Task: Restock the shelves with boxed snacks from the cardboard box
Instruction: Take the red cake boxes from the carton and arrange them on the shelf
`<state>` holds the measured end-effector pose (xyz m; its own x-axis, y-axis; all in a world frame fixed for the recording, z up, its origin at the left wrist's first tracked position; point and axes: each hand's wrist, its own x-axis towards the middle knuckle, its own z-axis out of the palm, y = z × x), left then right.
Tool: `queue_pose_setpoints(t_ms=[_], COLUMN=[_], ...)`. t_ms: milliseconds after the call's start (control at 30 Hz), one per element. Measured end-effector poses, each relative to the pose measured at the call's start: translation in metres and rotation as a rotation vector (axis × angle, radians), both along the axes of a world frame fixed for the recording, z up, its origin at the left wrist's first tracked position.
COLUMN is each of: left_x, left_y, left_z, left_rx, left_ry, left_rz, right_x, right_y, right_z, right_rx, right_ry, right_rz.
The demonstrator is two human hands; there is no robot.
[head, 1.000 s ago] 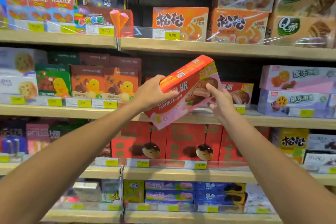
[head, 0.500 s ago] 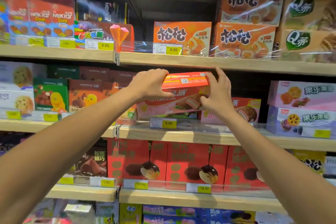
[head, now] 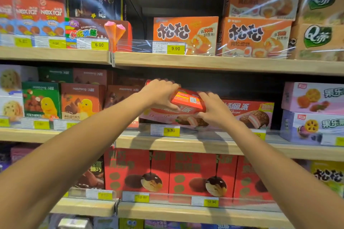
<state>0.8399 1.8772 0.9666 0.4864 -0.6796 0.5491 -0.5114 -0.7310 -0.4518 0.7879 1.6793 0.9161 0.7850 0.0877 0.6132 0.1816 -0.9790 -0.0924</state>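
Observation:
A red and pink snack box (head: 186, 107) with a chocolate pie picture lies inside the middle shelf (head: 186, 143), behind the clear price rail. My left hand (head: 161, 92) grips its top left corner, fingers curled over the top. My right hand (head: 212, 108) holds its right end, fingers on the top and front. A matching red pie box (head: 251, 112) stands just to the right of it. The cardboard box is not in view.
Brown and green chocolate boxes (head: 81, 98) stand to the left on the same shelf, pink and purple boxes (head: 312, 113) to the right. Orange boxes (head: 186, 33) fill the shelf above, red boxes (head: 167, 173) the shelf below. A dark gap lies behind the held box.
Both hands have carried the box from a tilted pose in front of the shelf into the middle shelf slot, turning it level and pushing it deeper.

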Motion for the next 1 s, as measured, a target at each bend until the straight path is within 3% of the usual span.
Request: queue_pose_setpoints(t_ms=[433, 1000], left_x=[0.008, 0.01], left_y=[-0.002, -0.009], left_z=[0.003, -0.004], left_rx=[-0.063, -0.148], left_ry=[0.018, 0.072], left_rz=[-0.023, -0.057], right_x=[0.017, 0.01], right_y=[-0.005, -0.012], right_z=[0.006, 0.015], right_rx=[0.057, -0.028], right_ry=[0.048, 0.022], right_rz=[0.037, -0.025])
